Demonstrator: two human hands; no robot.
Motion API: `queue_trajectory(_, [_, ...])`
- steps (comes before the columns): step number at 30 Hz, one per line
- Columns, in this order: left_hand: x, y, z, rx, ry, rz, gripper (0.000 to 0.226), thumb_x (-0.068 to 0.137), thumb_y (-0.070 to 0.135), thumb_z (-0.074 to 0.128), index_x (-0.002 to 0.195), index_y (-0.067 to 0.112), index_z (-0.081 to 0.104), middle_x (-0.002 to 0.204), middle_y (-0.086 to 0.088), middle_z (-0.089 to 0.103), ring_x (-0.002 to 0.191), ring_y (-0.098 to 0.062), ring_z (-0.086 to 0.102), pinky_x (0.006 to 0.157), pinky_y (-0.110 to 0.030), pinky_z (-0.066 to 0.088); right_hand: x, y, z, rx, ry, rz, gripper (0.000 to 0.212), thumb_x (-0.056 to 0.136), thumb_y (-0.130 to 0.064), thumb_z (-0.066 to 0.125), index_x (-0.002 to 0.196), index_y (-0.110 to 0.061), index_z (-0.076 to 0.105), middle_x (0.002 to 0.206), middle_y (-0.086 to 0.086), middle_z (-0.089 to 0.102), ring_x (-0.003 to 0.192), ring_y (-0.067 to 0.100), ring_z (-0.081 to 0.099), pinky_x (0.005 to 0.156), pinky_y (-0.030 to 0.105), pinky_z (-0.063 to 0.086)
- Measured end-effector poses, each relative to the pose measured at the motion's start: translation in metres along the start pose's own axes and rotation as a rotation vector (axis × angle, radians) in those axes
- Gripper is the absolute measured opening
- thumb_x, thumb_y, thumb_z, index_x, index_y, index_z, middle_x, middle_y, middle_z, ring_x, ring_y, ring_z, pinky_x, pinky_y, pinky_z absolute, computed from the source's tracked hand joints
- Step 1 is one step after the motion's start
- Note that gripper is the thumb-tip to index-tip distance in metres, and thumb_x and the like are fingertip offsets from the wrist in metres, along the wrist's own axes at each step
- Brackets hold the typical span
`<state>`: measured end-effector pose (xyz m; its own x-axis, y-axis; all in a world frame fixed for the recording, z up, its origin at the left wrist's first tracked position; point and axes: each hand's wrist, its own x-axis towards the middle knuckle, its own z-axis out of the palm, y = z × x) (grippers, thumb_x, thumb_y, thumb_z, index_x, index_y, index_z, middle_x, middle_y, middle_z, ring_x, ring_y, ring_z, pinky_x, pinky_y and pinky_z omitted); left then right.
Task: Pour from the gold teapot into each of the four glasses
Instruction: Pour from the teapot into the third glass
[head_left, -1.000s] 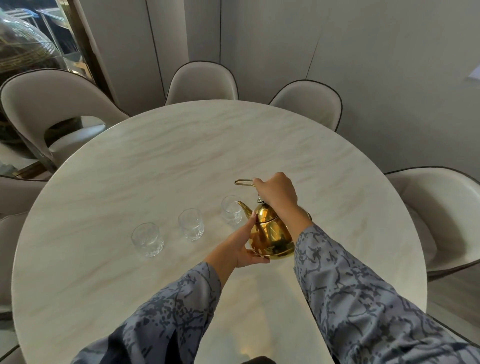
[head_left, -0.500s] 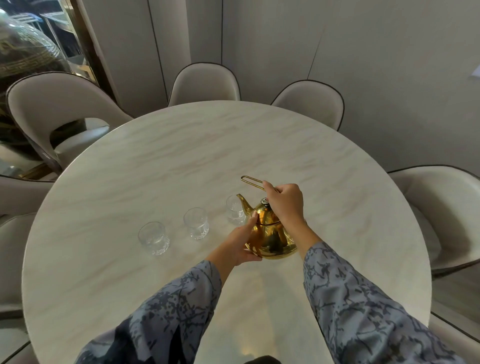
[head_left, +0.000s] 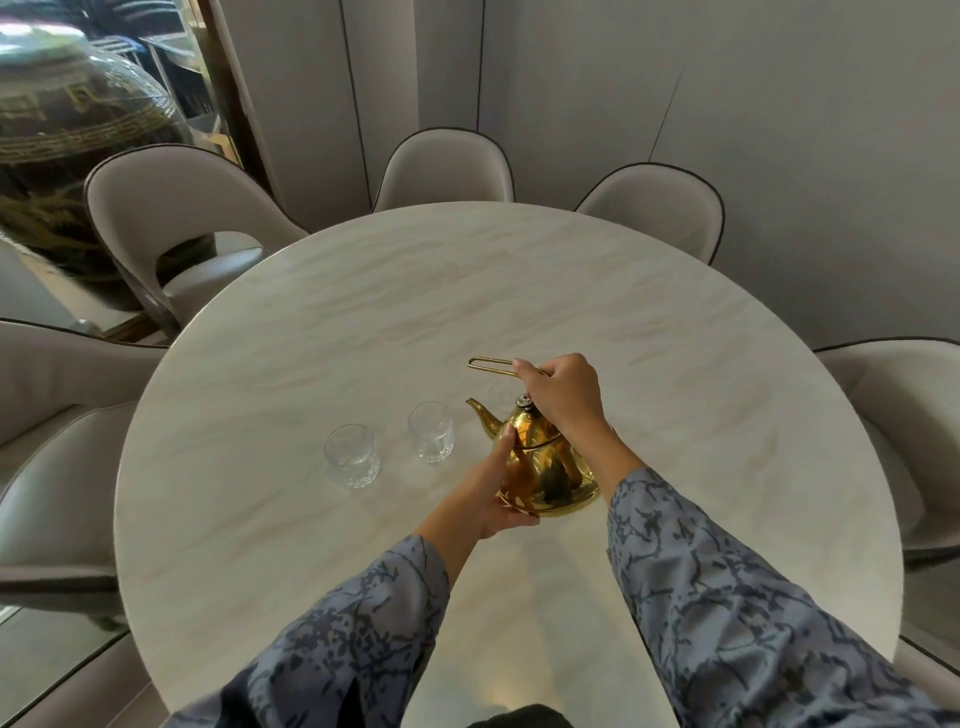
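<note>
Item: rounded, polished gold metal teapot, being carried just above the round pale marble-look tabletop, near its middle and slightly to the right; curved spout pointing left, body close to level, nothing visibly running from it.

Right hand: fingers wrapping tight around the thin gold wire loop handle, above the small dark lid knob.

Left hand: cupping the teapot's near-left flank from below, fingers spreading over the metal, thumb lying up the side; steadying rather than clamping.

Glasses: two short clear cut-pattern tumblers standing upright to the left, the left tumbler well clear of the spout, the middle tumbler just left of it. Third clear glass showing faintly behind the spout, partly hidden. Fourth not showing, perhaps behind teapot or hand. Fill levels too hard to tell.

Step, by judgement: shifting the spout between glasses, not pouring.

Next move calling for: setting the spout tip over one rim, then tipping slowly with the right wrist, left palm checking the weight.
</note>
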<state>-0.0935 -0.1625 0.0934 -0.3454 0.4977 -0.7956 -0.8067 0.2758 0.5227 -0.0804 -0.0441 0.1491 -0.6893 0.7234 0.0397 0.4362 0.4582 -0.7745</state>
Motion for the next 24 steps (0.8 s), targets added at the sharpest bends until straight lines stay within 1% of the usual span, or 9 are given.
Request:
queue_trajectory(5, [-0.009,0.0,-0.019,-0.092,0.002,-0.039,0.096,0.074,0.068,0.067,0.149,0.019,0.034,0.158,-0.014,0.034,0.137,-0.043,0.045,0.081,-0.05,0.061,-0.002,-0.02,0.021,-0.071,-0.072,-0.006,0.052,0.091,-0.04,0.063,0.054,-0.003,0.062,0.045,0.0,0.052,0.044,0.017,0.049,0.054,0.027,0.042])
queue_trajectory(7, [-0.01,0.0,-0.025,-0.132,-0.009,-0.039,0.096,0.073,0.066,0.069,0.149,0.019,0.035,0.157,-0.014,0.035,0.135,-0.044,0.046,0.084,-0.053,0.061,-0.003,-0.028,0.027,-0.103,-0.092,-0.01,0.05,0.091,-0.038,0.063,0.055,-0.002,0.061,0.048,0.003,0.057,0.044,0.018,0.048,0.054,0.027,0.042])
queue_trajectory(10, [-0.015,0.0,-0.032,-0.175,-0.058,-0.036,0.087,0.077,0.064,0.067,0.144,0.017,0.038,0.155,-0.013,0.038,0.135,-0.046,0.045,0.092,-0.056,0.057,-0.002,-0.039,0.036,-0.134,-0.105,0.012,0.046,0.087,-0.035,0.063,0.069,0.008,0.069,0.067,0.016,0.073,0.051,0.022,0.055,0.055,0.029,0.042])
queue_trajectory(12, [-0.018,0.001,-0.035,-0.191,-0.08,-0.047,0.088,0.076,0.064,0.068,0.144,0.017,0.039,0.155,-0.012,0.038,0.134,-0.046,0.045,0.092,-0.057,0.056,-0.002,-0.048,0.04,-0.166,-0.114,0.022,0.042,0.084,-0.034,0.062,0.074,0.006,0.072,0.069,0.015,0.074,0.053,0.023,0.056,0.054,0.028,0.043])
queue_trajectory(16, [-0.024,0.004,-0.041,-0.204,-0.129,-0.059,0.075,0.08,0.063,0.064,0.136,0.018,0.043,0.153,-0.013,0.038,0.133,-0.046,0.046,0.098,-0.058,0.053,-0.003,-0.062,0.041,-0.239,-0.121,0.026,0.036,0.084,-0.032,0.061,0.074,0.002,0.07,0.061,0.006,0.065,0.053,0.022,0.054,0.051,0.024,0.038])
queue_trajectory(18, [-0.025,0.006,-0.044,-0.2,-0.143,-0.066,0.073,0.08,0.063,0.064,0.135,0.019,0.044,0.154,-0.013,0.037,0.133,-0.046,0.046,0.095,-0.056,0.055,-0.003,-0.067,0.041,-0.262,-0.121,0.03,0.033,0.084,-0.032,0.061,0.07,-0.002,0.066,0.061,0.005,0.064,0.056,0.024,0.057,0.051,0.024,0.038])
queue_trajectory(20, [-0.026,0.008,-0.047,-0.19,-0.153,-0.067,0.073,0.079,0.063,0.065,0.134,0.021,0.043,0.155,-0.012,0.036,0.134,-0.046,0.045,0.087,-0.055,0.059,-0.004,-0.071,0.042,-0.266,-0.121,0.03,0.031,0.083,-0.03,0.061,0.067,-0.005,0.062,0.061,0.004,0.063,0.058,0.025,0.058,0.052,0.024,0.037])
queue_trajectory(22, [-0.026,0.009,-0.049,-0.18,-0.16,-0.065,0.073,0.079,0.063,0.065,0.135,0.022,0.043,0.154,-0.014,0.038,0.133,-0.046,0.046,0.08,-0.054,0.061,-0.005,-0.075,0.043,-0.261,-0.119,0.032,0.029,0.082,-0.03,0.061,0.069,-0.005,0.063,0.067,0.007,0.069,0.063,0.027,0.063,0.054,0.025,0.04])
queue_trajectory(24, [-0.03,0.01,-0.049,-0.179,-0.167,-0.058,0.069,0.082,0.063,0.062,0.135,0.023,0.044,0.151,-0.013,0.041,0.131,-0.046,0.048,0.082,-0.054,0.06,-0.005,-0.078,0.043,-0.26,-0.114,0.03,0.028,0.082,-0.03,0.06,0.073,-0.004,0.065,0.073,0.009,0.072,0.067,0.028,0.067,0.056,0.027,0.043])
